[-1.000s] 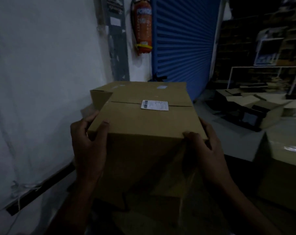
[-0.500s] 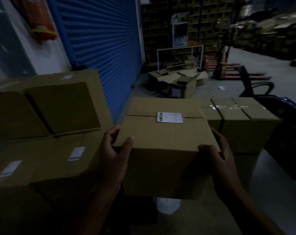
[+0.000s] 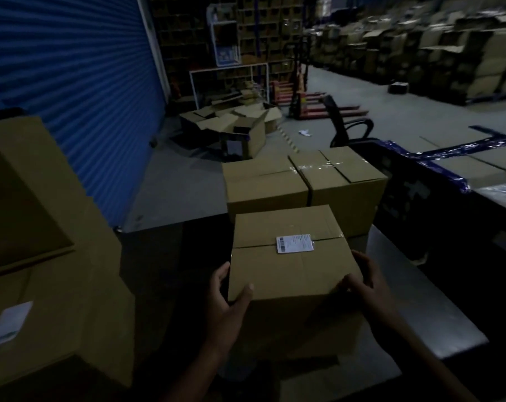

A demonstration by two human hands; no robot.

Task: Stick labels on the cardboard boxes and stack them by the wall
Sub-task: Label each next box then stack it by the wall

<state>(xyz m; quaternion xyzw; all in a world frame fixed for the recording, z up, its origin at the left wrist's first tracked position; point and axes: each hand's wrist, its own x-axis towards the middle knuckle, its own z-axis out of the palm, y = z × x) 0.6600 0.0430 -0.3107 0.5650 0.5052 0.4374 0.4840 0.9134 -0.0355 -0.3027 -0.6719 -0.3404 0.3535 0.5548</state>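
A closed brown cardboard box (image 3: 292,274) — white barcode label (image 3: 294,243) on its taped seam — is gripped at its near corners by the left hand (image 3: 227,300) and right hand (image 3: 366,281), fingers curled around the edges.

box (image 3: 286,274) w/ white label (image 3: 294,243) on top seam | left hand (image 3: 228,297) grips near-left corner, right hand (image 3: 364,282) grips near-right corner | two sealed boxes (image 3: 304,181) just behind | stacked boxes (image 3: 43,242) at left by blue shutter (image 3: 72,62) | chair (image 3: 347,126) further back
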